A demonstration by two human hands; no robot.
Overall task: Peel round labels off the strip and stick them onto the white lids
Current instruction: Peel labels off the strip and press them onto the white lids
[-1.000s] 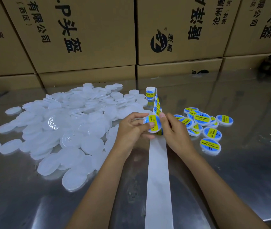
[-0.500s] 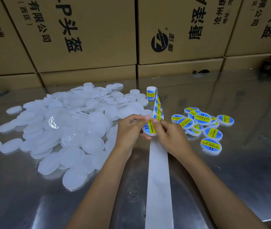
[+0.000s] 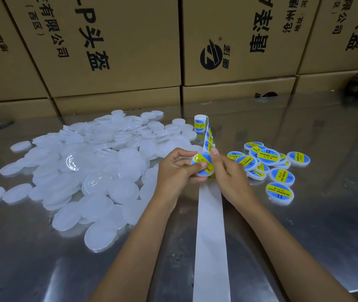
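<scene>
The label that was half-draped a second ago now lies flat across the white lid, so this one looks nearly finished. The left hand pinches the lid, thumb pressing on the sticker; the right hand curls against its far edge, forefinger raised. The lid hangs just above the bare backing strip. Finished lids cluster to the right, the unlabelled pile to the left, with open steel table beyond for setting down.
</scene>
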